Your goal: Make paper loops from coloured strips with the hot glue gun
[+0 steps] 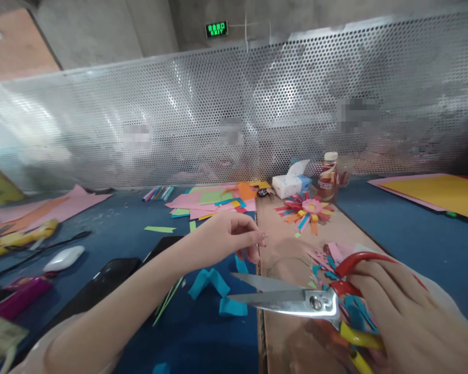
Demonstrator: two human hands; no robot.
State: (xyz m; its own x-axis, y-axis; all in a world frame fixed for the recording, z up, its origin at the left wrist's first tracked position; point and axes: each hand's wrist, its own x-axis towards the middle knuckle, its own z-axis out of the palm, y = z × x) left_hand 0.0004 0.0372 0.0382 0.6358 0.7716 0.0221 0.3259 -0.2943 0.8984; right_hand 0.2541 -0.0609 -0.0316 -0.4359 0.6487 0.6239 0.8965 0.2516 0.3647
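Note:
My right hand (pixel 409 317) grips red-and-yellow-handled scissors (pixel 296 298) at the lower right, their steel blades parted and pointing left over a brown cardboard strip (pixel 284 249). My left hand (pixel 230 236) reaches across from the left, fingers curled in a pinch on the end of a folded blue paper strip (pixel 218 288) that zigzags down onto the blue table. Scraps of pink, blue and orange paper (pixel 327 259) lie under and beside my right hand.
A paper flower (pixel 306 210), tissue box (pixel 291 184) and bottle (pixel 327 176) stand at the back. Coloured sheets (pixel 214 202), markers (pixel 158 193), a white mouse (pixel 64 258) and black phones (pixel 101 283) lie left. Yellow and pink sheets (pixel 437 192) lie right. A perforated metal screen (pixel 234 104) closes the far side.

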